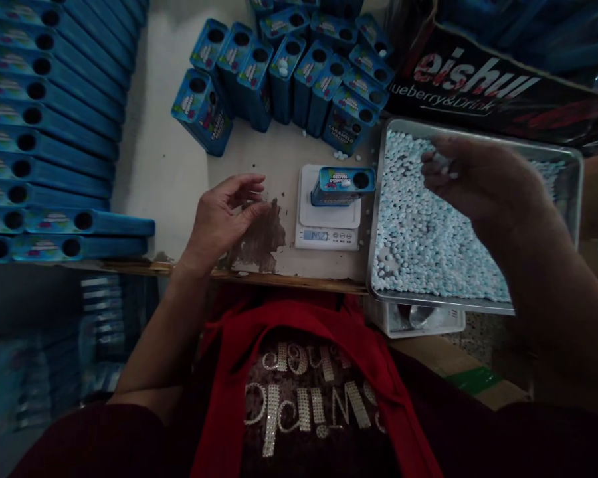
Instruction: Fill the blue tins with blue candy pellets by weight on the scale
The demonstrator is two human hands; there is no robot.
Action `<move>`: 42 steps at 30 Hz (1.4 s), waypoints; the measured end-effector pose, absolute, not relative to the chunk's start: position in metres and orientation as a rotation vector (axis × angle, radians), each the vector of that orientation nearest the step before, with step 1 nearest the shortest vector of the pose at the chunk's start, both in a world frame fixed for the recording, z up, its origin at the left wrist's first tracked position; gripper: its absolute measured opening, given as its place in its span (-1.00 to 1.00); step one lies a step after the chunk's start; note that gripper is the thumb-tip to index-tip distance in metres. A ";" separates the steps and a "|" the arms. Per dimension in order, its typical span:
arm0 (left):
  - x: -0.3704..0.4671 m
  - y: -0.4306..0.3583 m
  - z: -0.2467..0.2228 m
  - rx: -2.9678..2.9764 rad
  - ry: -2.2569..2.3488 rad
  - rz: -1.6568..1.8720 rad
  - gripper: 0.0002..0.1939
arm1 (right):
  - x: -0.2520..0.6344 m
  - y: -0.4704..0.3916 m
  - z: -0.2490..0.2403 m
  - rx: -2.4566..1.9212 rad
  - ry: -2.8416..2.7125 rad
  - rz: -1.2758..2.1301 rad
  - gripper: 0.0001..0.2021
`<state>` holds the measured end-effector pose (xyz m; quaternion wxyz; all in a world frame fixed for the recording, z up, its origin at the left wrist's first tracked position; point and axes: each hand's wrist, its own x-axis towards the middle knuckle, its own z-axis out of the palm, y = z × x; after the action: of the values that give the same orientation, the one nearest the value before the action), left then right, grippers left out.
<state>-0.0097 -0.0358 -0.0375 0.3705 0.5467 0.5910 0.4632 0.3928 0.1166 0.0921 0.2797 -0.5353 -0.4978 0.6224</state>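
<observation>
Blue tin (341,187) stands on scale (329,217) near tray rim (378,199), left grip (266,193) loosely parted, right grip (431,163) seemingly holding pellets (444,168).

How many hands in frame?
2. Left hand: over the table, left of the scale, nothing visible in its grip. Right hand: above the metal tray, pale pellets at its fingers. No others show.

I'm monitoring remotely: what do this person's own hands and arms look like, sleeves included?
The left hand and right hand are both bare, with no glove to be seen. No watch or bracelet shows at either wrist, and no ring stands out in the dim light. The forearms are uncovered; dark maroon sleeves begin around the elbows.
</observation>
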 end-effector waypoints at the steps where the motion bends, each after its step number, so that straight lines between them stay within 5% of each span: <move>1: -0.007 -0.035 -0.036 1.411 1.508 1.184 -0.31 | 0.400 0.115 0.086 -1.484 -1.304 1.677 -0.75; 11: 0.053 0.013 0.033 1.897 1.414 1.278 -0.54 | 0.366 0.090 0.109 -1.422 -1.305 1.808 -0.72; 16: 0.065 0.037 0.028 1.885 1.348 1.131 -0.53 | 0.354 0.088 0.113 -1.322 -1.245 1.868 -0.70; 23: 0.081 0.052 0.029 1.918 1.335 1.069 -0.84 | 0.343 0.085 0.112 -1.243 -1.617 1.772 -0.71; 33: 0.054 0.033 0.035 1.968 1.496 1.199 -0.69 | 0.327 0.099 0.114 -1.064 -2.497 1.038 -0.85; 42: -0.004 -0.007 0.015 1.754 1.666 1.219 -0.61 | 0.329 0.115 0.105 -1.067 -2.509 1.031 -0.73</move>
<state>-0.0035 -0.0068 0.0147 0.2147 0.6324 0.6006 0.4395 0.3291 0.1149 0.1048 0.1132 -0.3639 -0.8551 0.3515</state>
